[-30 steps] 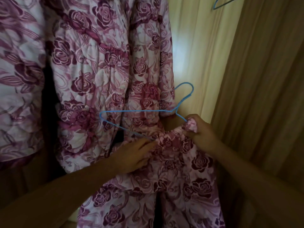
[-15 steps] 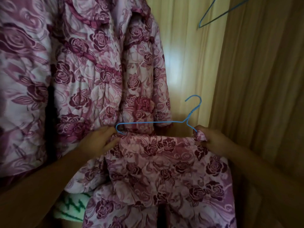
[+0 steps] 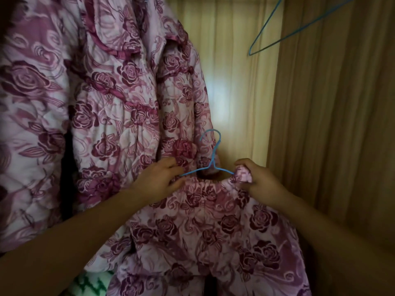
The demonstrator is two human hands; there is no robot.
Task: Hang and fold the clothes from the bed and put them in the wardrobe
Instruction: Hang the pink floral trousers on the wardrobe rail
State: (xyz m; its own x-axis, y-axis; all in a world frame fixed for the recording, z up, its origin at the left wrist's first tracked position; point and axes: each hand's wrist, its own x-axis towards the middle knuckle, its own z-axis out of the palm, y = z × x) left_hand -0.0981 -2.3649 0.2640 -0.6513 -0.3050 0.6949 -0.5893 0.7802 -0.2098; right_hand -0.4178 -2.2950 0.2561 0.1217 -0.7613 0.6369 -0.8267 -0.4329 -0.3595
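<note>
Left grip (image 3: pixel 158 178) and right grip (image 3: pixel 256 180) clench the waistband of the trousers (image 3: pixel 209 221) at nine and three o'clock of the hanger (image 3: pixel 210 165), mid-frame. Spread that elastic evenly along the wire, hold it level, then hook up toward twelve beside the jacket (image 3: pixel 128 103).

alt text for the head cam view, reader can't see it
Two hands hold rose-print trousers on a blue wire hanger: left hand grips its left end, right hand pinches bunched waistband at its right end. A quilted jacket hangs behind; a second blue hanger hangs upper right.
</note>
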